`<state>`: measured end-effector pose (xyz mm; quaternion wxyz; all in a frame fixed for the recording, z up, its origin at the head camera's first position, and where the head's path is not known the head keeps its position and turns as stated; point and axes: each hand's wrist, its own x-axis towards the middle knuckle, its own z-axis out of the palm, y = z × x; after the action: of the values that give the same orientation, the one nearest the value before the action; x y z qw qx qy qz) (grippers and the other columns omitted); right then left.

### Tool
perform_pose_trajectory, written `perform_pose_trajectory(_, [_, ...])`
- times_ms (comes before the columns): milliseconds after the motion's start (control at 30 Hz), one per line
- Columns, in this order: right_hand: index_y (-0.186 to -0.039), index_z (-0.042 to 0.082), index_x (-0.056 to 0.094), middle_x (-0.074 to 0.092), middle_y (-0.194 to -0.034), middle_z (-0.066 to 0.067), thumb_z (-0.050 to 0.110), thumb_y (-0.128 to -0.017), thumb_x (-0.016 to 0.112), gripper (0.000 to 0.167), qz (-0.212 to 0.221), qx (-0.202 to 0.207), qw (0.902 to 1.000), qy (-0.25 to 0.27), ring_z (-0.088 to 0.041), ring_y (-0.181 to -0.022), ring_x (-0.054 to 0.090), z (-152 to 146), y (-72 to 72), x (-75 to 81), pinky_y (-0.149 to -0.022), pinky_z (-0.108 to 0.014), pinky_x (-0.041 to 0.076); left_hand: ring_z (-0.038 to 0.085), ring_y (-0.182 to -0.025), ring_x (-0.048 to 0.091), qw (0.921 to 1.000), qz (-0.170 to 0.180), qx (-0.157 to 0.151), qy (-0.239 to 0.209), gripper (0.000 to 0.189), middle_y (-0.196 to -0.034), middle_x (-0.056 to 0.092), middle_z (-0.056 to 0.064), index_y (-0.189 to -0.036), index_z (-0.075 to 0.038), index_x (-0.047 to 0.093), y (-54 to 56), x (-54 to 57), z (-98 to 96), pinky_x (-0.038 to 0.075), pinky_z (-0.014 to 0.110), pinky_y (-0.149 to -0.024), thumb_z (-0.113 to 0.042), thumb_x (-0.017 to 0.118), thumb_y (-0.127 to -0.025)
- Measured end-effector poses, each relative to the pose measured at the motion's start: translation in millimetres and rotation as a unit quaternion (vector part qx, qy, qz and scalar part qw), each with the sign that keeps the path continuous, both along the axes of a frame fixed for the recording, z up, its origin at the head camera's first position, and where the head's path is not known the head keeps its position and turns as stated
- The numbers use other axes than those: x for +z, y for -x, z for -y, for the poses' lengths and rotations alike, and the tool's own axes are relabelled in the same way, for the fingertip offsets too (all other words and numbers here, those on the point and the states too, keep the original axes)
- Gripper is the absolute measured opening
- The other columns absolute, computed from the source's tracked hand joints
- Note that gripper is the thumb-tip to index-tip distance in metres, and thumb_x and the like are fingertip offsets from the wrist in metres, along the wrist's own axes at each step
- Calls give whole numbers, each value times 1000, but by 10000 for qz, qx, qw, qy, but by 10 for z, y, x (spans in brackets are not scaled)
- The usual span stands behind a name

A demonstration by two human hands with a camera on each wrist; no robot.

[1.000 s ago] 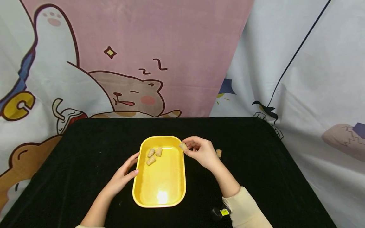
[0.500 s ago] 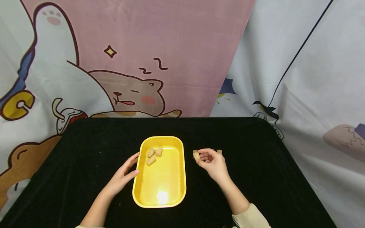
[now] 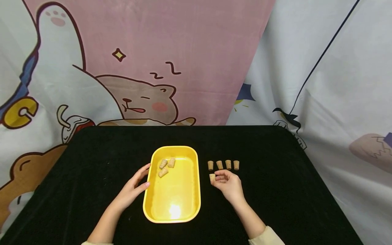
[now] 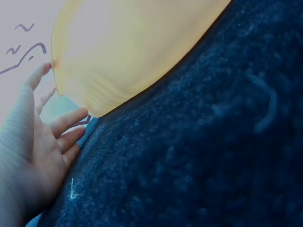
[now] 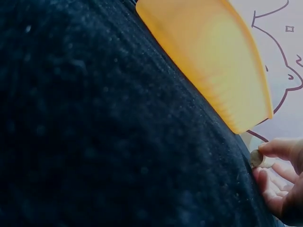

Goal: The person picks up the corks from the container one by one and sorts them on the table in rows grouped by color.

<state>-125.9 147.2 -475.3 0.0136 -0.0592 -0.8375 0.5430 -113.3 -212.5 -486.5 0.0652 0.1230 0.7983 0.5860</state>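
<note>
My right hand [image 3: 229, 186] pinches a tapered cork stopper [image 3: 212, 177] between thumb and fingers, low over the black cloth just right of the tray. The same cork [image 5: 257, 159] shows end-on at the fingertips in the right wrist view. Beyond that hand, several corks [image 3: 228, 165] stand in a short row. Against the left wall of the yellow tray [image 3: 171, 219] rests my left hand [image 3: 133, 190], fingers spread and loosely extended. In the left wrist view its fingers [image 4: 68, 122] touch the tray's outer side. Three corks [image 3: 163, 172] lie inside the tray near its far left corner.
Black cloth [image 3: 275, 190] covers the table, its far edge meeting a printed curtain [image 3: 202, 61] with cartoon animals. The tray's raised wall stands between the two hands.
My right hand has moved from the tray's right rim rightward and toward me, carrying the cork to just below the row, which is now uncovered. The left hand and tray stay put.
</note>
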Motion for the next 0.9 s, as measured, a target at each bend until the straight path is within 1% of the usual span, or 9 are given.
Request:
perform_pose_trajectory(200, [-96,6,68,68,-82,-2,9,-71,82,29,-13,-130,9997,-219,-16,-73,68,3,14,-34,-65,-30,56,41,-133,33,10000,-19,-62,-43,57,-145,41,18,-149,-22,31,10,-6,0,26,69,-99,-20,56,-97])
perform_pose_trajectory(267, [-96,6,69,67,-81,-2,10,-71,82,29,-83,-117,9993,-357,-15,-71,67,-3,10,-39,-64,-29,56,41,-133,33,9999,-36,-92,-35,57,-145,41,17,-149,-23,31,17,-9,-4,26,69,-99,-20,55,-98])
perform_pose_trajectory(433, [-94,4,69,67,-80,-2,10,-70,83,29,-321,31,9975,-635,-13,-68,65,-12,5,-49,-60,-25,54,42,-133,33,9999,-52,-102,-30,56,-145,41,17,-149,-22,31,30,-9,-9,26,69,-99,-19,55,-98])
perform_pose_trajectory(633, [-95,5,69,64,-80,-1,11,-71,83,29,-379,161,9951,-897,-11,-65,61,5,9,-38,-57,-23,52,43,-133,31,10000,-64,-53,39,57,-146,39,20,-150,-19,30,24,-13,4,24,70,-99,-18,54,-98])
perform_pose_trajectory(767, [-99,5,69,64,-81,-1,13,-72,83,31,-387,148,9946,-954,-11,-65,59,16,-3,4,-57,-23,51,43,-134,31,10000,-26,-24,23,57,-146,39,19,-149,-20,31,16,-18,4,25,70,-99,-18,54,-98])
perform_pose_trajectory(900, [-101,5,69,65,-85,-2,14,-73,83,32,-603,50,9941,-895,-12,-68,60,65,-45,141,-59,-23,52,43,-134,31,10000,-32,-24,25,57,-146,39,19,-149,-20,31,15,-12,1,25,70,-99,-18,55,-98])
